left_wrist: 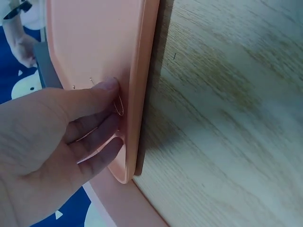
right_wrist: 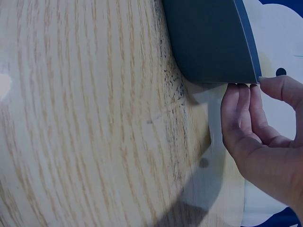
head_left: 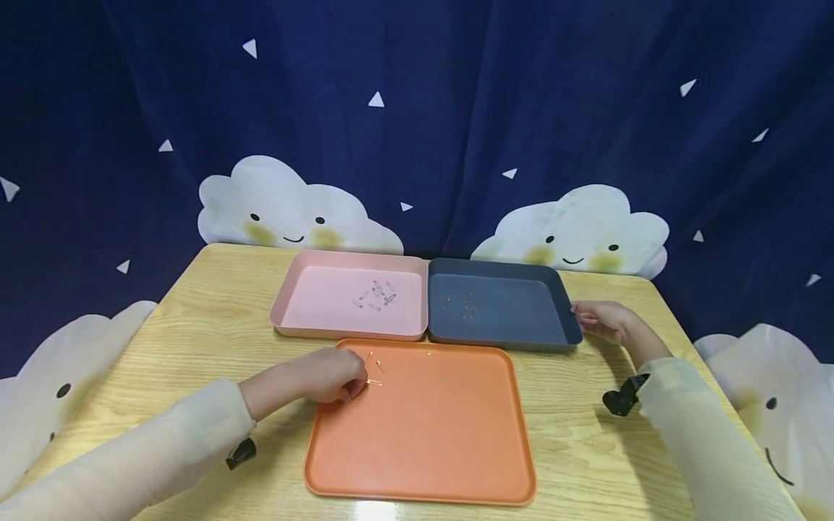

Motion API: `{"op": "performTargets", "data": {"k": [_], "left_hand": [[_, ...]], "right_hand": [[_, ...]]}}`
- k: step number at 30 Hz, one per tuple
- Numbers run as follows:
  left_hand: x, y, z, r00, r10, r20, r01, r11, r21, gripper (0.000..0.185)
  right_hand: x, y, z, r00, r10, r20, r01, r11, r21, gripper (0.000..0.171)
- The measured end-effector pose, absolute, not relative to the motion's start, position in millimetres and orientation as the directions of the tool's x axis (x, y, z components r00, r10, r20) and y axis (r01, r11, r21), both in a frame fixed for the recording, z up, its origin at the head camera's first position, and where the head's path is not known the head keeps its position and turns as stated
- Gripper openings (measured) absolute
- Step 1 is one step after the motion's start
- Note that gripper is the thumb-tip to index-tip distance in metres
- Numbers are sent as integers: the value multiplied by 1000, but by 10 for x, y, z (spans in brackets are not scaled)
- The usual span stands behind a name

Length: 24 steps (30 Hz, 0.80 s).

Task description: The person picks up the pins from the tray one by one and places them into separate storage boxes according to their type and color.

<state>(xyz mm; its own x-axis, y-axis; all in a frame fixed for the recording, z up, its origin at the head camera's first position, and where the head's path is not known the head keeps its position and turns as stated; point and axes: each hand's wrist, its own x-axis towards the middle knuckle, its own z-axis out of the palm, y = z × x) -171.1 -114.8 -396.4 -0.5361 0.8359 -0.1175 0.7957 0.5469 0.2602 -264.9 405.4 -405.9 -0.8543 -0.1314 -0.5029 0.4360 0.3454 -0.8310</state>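
Observation:
My left hand (head_left: pixel 335 374) is over the upper left corner of the orange tray (head_left: pixel 423 434). In the left wrist view, its thumb and fingers pinch a gold safety pin (left_wrist: pixel 120 108) just inside the tray's rim. Other gold safety pins (head_left: pixel 381 367) lie on the tray close to this hand, one farther right along the far rim. My right hand (head_left: pixel 606 320) is at the right end of the dark blue-grey tray (head_left: pixel 515 307). In the right wrist view, the thumb is on top of that tray's rim (right_wrist: pixel 251 42) and the fingers are bent against its outer wall.
A pink tray (head_left: pixel 326 311) stands left of the dark one and holds several silver safety pins (head_left: pixel 376 307). Several small gold pins (head_left: pixel 469 307) lie in the dark tray. All trays are on a wooden table (head_left: pixel 215 311) before a blue curtain (head_left: pixel 423 58) with clouds.

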Motion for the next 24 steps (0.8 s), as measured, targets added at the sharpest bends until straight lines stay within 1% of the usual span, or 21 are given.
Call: {"op": "performTargets", "data": {"k": [2,4,7,10,13,17,20,24], "left_hand": [[-1703,-1148,-3960,-547,824,-146,782,566,261,23],[-1698,-1151,-3956,-558,811,-178,756,585,296,23],[-1704,-1161,-3951,-568,794,-216,687,602,406,21],[-1719,-1175,-3949,-561,800,-212,627,578,523,16],[-1727,-1188,-3947,-557,810,-184,586,540,604,11],[-1738,-1198,-3940,-571,801,-181,517,522,678,4],[-1752,-1193,-3932,-584,785,-206,439,519,733,6],[-1784,-1176,-3922,-592,774,-225,347,496,796,7]], "right_hand": [[-2647,4055,-4060,-853,-129,-505,439,345,-830,67],[-2646,4056,-4062,-853,-128,-505,441,338,-831,67],[-2649,4056,-4070,-856,-116,-503,447,321,-835,65],[-2647,4056,-4072,-860,-112,-497,445,310,-840,64],[-2636,4056,-4068,-861,-114,-495,442,312,-841,64],[-2625,4063,-4060,-863,-119,-491,436,317,-842,62],[-2627,4068,-4057,-863,-116,-492,437,316,-842,59],[-2638,4077,-4056,-861,-118,-495,437,329,-837,62]]}}
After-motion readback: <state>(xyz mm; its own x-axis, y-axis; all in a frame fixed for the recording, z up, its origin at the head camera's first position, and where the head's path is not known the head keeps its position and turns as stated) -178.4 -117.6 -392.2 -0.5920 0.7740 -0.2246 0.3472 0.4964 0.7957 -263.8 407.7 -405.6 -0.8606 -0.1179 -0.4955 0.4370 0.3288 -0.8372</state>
